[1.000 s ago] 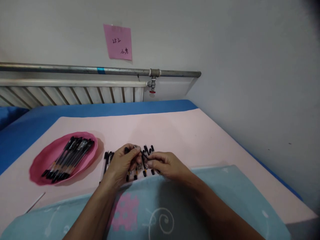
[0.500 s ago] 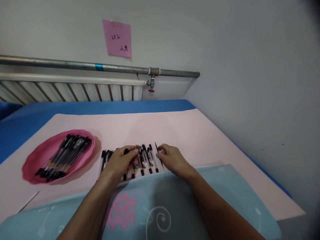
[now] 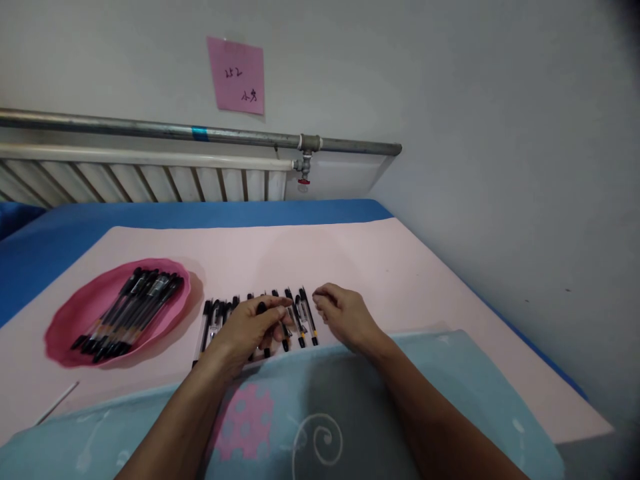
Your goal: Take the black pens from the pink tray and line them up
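Observation:
A row of clear-barrelled pens (image 3: 309,323) with black ends lies on the pink mat (image 3: 340,257), along the edge of the blue cloth. My left hand (image 3: 253,323) is over the middle of the row and covers several of the pens. Its thumb and fingers pinch a black pen part (image 3: 261,308), of which only the rounded end shows. Just right of the last pen is my right hand (image 3: 345,313), its fingers curled together with nothing visible in them. That last pen has a dark refill inside with a yellowish band near its lower end.
Left of the row, a pink scalloped tray (image 3: 60,333) holds a heap of black pens (image 3: 133,310). A thin white stick (image 3: 57,403) rests at the front left. Light blue patterned cloth (image 3: 450,400) covers the near side. Wall, pipe (image 3: 240,137) and radiator stand behind.
The thin dark refill that was in my right hand is now inside the rightmost pen, and the right fingers have let go. My left hand has shifted slightly right with the black part.

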Demonstrator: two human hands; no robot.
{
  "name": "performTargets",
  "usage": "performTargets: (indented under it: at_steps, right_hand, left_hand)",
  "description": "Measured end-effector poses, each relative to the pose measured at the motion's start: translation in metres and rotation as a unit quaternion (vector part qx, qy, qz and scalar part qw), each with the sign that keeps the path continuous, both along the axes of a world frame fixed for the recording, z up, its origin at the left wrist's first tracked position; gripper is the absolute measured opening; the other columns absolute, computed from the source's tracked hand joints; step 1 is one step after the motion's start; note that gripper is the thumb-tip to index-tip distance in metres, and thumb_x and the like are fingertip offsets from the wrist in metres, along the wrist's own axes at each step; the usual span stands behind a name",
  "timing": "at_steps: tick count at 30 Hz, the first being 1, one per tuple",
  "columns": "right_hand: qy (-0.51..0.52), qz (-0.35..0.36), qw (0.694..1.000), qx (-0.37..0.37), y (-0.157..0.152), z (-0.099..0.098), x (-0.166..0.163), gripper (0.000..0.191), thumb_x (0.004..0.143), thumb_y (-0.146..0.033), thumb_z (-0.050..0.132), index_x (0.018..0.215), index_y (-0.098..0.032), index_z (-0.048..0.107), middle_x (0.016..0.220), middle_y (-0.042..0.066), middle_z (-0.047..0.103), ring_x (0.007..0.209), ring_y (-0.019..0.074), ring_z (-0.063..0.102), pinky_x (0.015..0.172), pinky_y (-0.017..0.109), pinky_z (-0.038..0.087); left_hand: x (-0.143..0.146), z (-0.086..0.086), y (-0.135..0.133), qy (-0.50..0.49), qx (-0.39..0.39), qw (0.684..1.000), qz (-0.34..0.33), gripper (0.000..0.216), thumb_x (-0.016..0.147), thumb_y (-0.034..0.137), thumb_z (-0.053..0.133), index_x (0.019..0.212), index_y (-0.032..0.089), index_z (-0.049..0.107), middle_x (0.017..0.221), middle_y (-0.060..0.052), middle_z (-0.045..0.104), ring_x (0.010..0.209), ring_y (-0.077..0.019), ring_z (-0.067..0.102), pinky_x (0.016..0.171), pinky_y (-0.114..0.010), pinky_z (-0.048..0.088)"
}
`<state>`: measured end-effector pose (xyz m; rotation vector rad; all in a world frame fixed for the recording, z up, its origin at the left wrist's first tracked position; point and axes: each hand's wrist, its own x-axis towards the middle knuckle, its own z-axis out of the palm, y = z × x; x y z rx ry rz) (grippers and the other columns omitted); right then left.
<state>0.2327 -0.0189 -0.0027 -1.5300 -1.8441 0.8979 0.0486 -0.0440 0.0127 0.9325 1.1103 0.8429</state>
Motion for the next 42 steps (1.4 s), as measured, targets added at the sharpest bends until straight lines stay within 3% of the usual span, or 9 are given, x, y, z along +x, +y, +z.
performTargets:
  at_steps: [6,10,14,18,22,27,31,36,42]
  right_hand:
    - [0.172,0.126,0.975,-0.059,-0.019,0.016,-0.015,0.020,0.076,-0.025,0.053,0.089,-0.017,0.064,0.081,0.002,0.058,0.067,0.0109,0.056,0.059,0.021,0.043]
    - [0.225,0.118,0.962,-0.105,-0.022,0.016,-0.018,0.012,0.070,-0.020,0.058,0.081,-0.017,0.062,0.072,0.000,0.057,0.064,0.0104,0.055,0.059,0.022,0.042]
    - [0.268,0.076,0.951,-0.132,-0.014,0.007,-0.009,0.013,0.069,-0.023,0.057,0.082,-0.018,0.058,0.066,-0.002,0.058,0.064,0.0112,0.055,0.059,0.023,0.042]
    - [0.090,0.028,0.991,-0.095,-0.004,0.001,0.006,0.012,0.067,-0.023,0.056,0.077,-0.016,0.060,0.066,-0.001,0.058,0.060,0.0108,0.051,0.054,0.021,0.038]
    - [-0.117,0.036,0.989,-0.079,-0.004,0.004,0.008,0.010,0.067,-0.019,0.054,0.071,-0.016,0.063,0.062,0.001,0.060,0.059,0.0119,0.051,0.053,0.021,0.036]
    - [-0.144,0.073,0.985,-0.067,-0.005,0.006,0.010,0.015,0.072,-0.020,0.050,0.072,-0.017,0.065,0.066,0.002,0.063,0.061,0.0127,0.053,0.056,0.021,0.036]
    - [-0.062,0.054,0.996,-0.028,-0.005,0.007,0.012,0.021,0.078,-0.022,0.043,0.069,-0.017,0.061,0.064,0.000,0.059,0.060,0.0112,0.051,0.057,0.021,0.036]
    - [0.155,0.106,0.975,-0.119,-0.016,0.013,-0.008,0.016,0.077,-0.026,0.047,0.083,-0.017,0.059,0.060,-0.003,0.053,0.053,0.0083,0.046,0.051,0.020,0.036]
    - [0.251,0.127,0.946,-0.163,-0.026,0.017,-0.026,0.005,0.071,-0.020,0.051,0.073,-0.017,0.054,0.053,-0.006,0.048,0.046,0.0059,0.042,0.046,0.018,0.033]
  left_hand:
    - [0.004,0.004,-0.006,-0.054,-0.017,0.997,-0.044,0.056,0.070,0.030,0.062,0.121,0.015,0.044,0.048,0.002,0.055,0.040,-0.0080,0.048,0.036,-0.016,0.023]
    - [0.006,0.000,-0.005,-0.086,-0.028,0.994,-0.065,0.055,0.072,0.032,0.060,0.122,0.013,0.043,0.046,0.000,0.056,0.034,-0.0059,0.041,0.034,-0.015,0.018]
    - [0.007,-0.001,-0.004,-0.091,-0.051,0.993,-0.055,0.052,0.073,0.029,0.059,0.119,0.013,0.043,0.058,-0.005,0.060,0.039,-0.0082,0.048,0.033,-0.015,0.018]
    - [0.005,0.004,-0.002,-0.061,-0.047,0.997,-0.002,0.040,0.071,0.028,0.059,0.107,0.014,0.049,0.070,-0.003,0.060,0.037,-0.0030,0.039,0.032,-0.016,0.020]
    - [0.004,0.006,0.000,-0.056,-0.028,0.996,0.057,0.028,0.068,0.029,0.061,0.090,0.014,0.055,0.065,0.001,0.052,0.042,-0.0028,0.038,0.035,-0.016,0.025]
    - [0.002,0.005,0.001,-0.120,-0.038,0.989,0.076,0.019,0.068,0.023,0.060,0.084,0.012,0.057,0.065,0.000,0.053,0.047,-0.0055,0.043,0.039,-0.018,0.030]
    - [0.005,0.005,0.000,-0.166,-0.056,0.981,0.084,0.016,0.072,0.022,0.056,0.082,0.011,0.059,0.075,-0.007,0.061,0.061,-0.0109,0.054,0.051,-0.022,0.041]
    - [0.024,-0.001,-0.004,-0.226,-0.016,0.968,0.105,0.018,0.074,0.027,0.058,0.085,0.013,0.061,0.096,-0.010,0.063,0.092,-0.0184,0.057,0.073,-0.028,0.045]
    - [0.042,-0.003,-0.013,-0.219,-0.029,0.971,0.096,0.025,0.075,0.031,0.057,0.093,0.015,0.060,0.094,-0.010,0.064,0.084,-0.0182,0.060,0.068,-0.028,0.046]
